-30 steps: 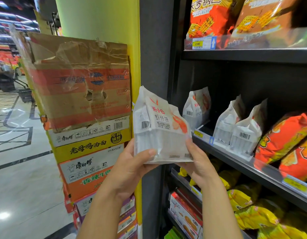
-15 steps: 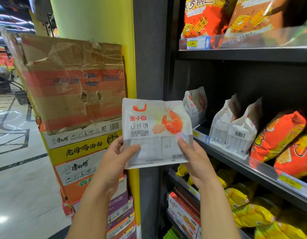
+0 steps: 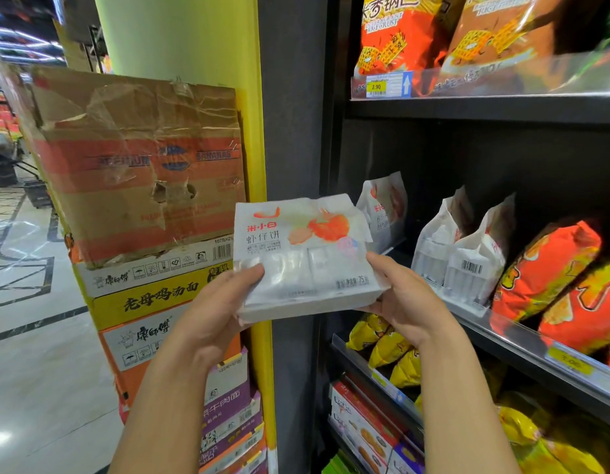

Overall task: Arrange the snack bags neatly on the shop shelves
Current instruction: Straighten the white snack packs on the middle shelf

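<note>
A white snack bag (image 3: pixel 303 254) with an orange shrimp picture is held in front of the shelving's left post, its printed face toward me and tilted back. My left hand (image 3: pixel 221 302) grips its lower left corner, thumb on the front. My right hand (image 3: pixel 403 299) grips its lower right corner. Three more white bags of the same kind stand on the middle shelf (image 3: pixel 522 340): one (image 3: pixel 385 206) at the far left, two (image 3: pixel 464 254) turned sideways with barcodes showing. Orange bags (image 3: pixel 550 271) lean to their right.
A stack of cardboard cartons (image 3: pixel 142 186) stands at the left against a yellow-green pillar (image 3: pixel 180 39). The top shelf holds orange and brown rice-crust bags (image 3: pixel 399 32) behind a 2.90 price tag. Yellow bags (image 3: pixel 382 340) and boxed snacks (image 3: pixel 361 429) fill the lower shelves.
The white bag was turned from edge-on to face me, then its top tipped back. Both hands stayed on its lower corners, and the view shifted slightly left.
</note>
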`<state>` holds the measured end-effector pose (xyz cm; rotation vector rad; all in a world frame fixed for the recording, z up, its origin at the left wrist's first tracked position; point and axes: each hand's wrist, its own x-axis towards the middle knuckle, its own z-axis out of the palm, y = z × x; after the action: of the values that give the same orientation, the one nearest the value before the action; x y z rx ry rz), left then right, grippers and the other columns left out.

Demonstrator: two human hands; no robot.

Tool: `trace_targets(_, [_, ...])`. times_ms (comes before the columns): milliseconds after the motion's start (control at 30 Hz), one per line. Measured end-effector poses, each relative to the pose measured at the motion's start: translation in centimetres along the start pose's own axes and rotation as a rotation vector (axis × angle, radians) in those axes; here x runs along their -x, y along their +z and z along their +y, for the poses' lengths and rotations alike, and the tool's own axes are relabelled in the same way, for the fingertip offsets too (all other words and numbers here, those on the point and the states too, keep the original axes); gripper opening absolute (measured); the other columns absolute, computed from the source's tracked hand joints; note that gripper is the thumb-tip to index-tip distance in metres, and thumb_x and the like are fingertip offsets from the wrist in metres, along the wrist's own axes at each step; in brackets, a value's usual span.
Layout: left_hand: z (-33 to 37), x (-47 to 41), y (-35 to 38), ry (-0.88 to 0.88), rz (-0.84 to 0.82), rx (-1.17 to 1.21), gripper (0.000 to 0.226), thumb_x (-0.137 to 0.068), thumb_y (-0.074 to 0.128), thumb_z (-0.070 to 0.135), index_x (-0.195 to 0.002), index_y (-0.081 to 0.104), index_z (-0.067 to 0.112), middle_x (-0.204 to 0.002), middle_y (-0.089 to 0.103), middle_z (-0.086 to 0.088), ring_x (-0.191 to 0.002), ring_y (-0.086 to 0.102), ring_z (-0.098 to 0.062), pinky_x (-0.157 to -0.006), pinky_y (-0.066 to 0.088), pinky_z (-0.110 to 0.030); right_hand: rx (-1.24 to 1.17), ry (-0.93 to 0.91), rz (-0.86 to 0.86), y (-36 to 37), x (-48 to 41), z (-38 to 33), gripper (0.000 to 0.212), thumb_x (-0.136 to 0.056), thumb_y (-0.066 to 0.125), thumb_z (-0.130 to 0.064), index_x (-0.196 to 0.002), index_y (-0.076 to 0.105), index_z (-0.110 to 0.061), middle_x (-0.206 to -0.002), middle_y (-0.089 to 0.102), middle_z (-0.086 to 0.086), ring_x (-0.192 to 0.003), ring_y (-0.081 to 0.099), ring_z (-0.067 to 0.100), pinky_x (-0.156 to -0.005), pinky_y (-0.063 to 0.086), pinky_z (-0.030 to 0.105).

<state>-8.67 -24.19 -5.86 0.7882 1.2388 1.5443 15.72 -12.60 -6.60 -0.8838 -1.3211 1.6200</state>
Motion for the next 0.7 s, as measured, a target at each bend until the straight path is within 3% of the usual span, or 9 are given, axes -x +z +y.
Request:
trace_targets(133, [-0.4, -0.8, -0.2, 0.043, -0.057, -0.091, 0.049, -0.086, 0.077, 0.013, -0.134, 0.065, 0.013, -0.124, 0.078, -0.003, -0.116, 0.074, -0.025, -0.097, 0.055, -0.038, 0.11, -0.083, -0.09, -1.1, -0.5, -0.4, 0.035, -0.107, 0.056, -0.034, -0.134, 0.07, -0.017, -0.13, 0.074, 0.01, -0.126, 0.068, 0.029, -0.111, 0.05, 0.057])
trace_targets(233, [-0.4, -1.1, 0.6, 0.106, -0.027, -0.07, 0.059, -0.072, 0.08, 0.013, -0.129, 0.065, 0.013, -0.114, 0.081, 0.001, -0.101, 0.079, -0.018, -0.078, 0.06, -0.026, 0.252, -0.158, -0.101, -1.7, -0.4, -1.3, 0.03, -0.107, 0.054, -0.034, -0.13, 0.073, -0.026, -0.128, 0.075, 0.002, -0.125, 0.068, 0.024, -0.113, 0.048, 0.055])
trace_targets(300, [-0.3, -1.4, 1.3, 0.152, -0.013, -0.053, 0.056, -0.074, 0.079, 0.009, -0.127, 0.066, 0.013, -0.11, 0.082, 0.002, -0.095, 0.08, -0.015, -0.072, 0.061, -0.023, 0.41, -0.239, -0.036, -2.0, -0.3, -2.2, 0.025, -0.107, 0.058, -0.036, -0.127, 0.073, -0.034, -0.125, 0.075, -0.008, -0.12, 0.069, 0.013, -0.109, 0.052, 0.047])
trace_targets(367, [-0.3, -1.8, 2.0, 0.186, 0.014, -0.064, 0.049, -0.081, 0.078, 0.002, -0.127, 0.066, 0.014, -0.108, 0.082, 0.003, -0.094, 0.08, -0.014, -0.078, 0.058, -0.027, 0.63, -0.323, 0.082, -2.5, -0.3, -3.5, 0.028, -0.103, 0.064, -0.039, -0.131, 0.068, -0.034, -0.124, 0.072, -0.016, -0.115, 0.066, 0.002, -0.103, 0.056, 0.035])
trace_targets(467, [-0.5, -3.1, 2.9, 0.237, 0.054, -0.105, 0.051, -0.082, 0.08, 0.001, -0.129, 0.066, 0.017, -0.113, 0.081, 0.005, -0.1, 0.078, -0.014, -0.087, 0.056, -0.034, 0.966, -0.461, 0.197, -3.8, -0.9, -5.7, 0.045, -0.099, 0.069, -0.043, -0.141, 0.06, -0.029, -0.134, 0.064, -0.014, -0.119, 0.061, 0.005, -0.096, 0.052, 0.021])
trace_targets(533, [-0.6, -4.0, 3.8, 0.273, 0.081, -0.109, 0.053, -0.081, 0.082, 0.0, -0.128, 0.064, 0.017, -0.113, 0.081, 0.005, -0.102, 0.078, -0.012, -0.09, 0.056, -0.035, 1.292, -0.596, 0.248, -5.1, -1.7, -7.3, 0.05, -0.098, 0.068, -0.046, -0.144, 0.058, -0.029, -0.14, 0.059, -0.011, -0.128, 0.054, 0.01, -0.102, 0.048, 0.026])
trace_targets(600, [-0.8, -4.9, 5.1, 0.307, 0.114, -0.118, 0.054, -0.081, 0.084, 0.0, -0.127, 0.063, 0.018, -0.113, 0.08, 0.004, -0.102, 0.076, -0.01, -0.088, 0.056, -0.031, 1.575, -0.651, 0.283, -6.5, -2.7, -8.9, 0.056, -0.099, 0.066, -0.048, -0.149, 0.054, -0.026, -0.151, 0.054, -0.005, -0.142, 0.044, 0.019, -0.117, 0.041, 0.044])
trace_targets(700, [-1.1, -6.6, 7.4, 0.379, 0.148, -0.16, 0.057, -0.079, 0.091, 0.007, -0.125, 0.061, 0.02, -0.119, 0.075, 0.005, -0.11, 0.072, -0.012, -0.097, 0.058, -0.041, 1.904, -0.477, 0.287, -8.4, -4.1, -10.8, 0.068, -0.101, 0.056, -0.053, -0.161, 0.036, -0.028, -0.167, 0.035, 0.002, -0.155, 0.028, 0.029, -0.124, 0.032, 0.051])
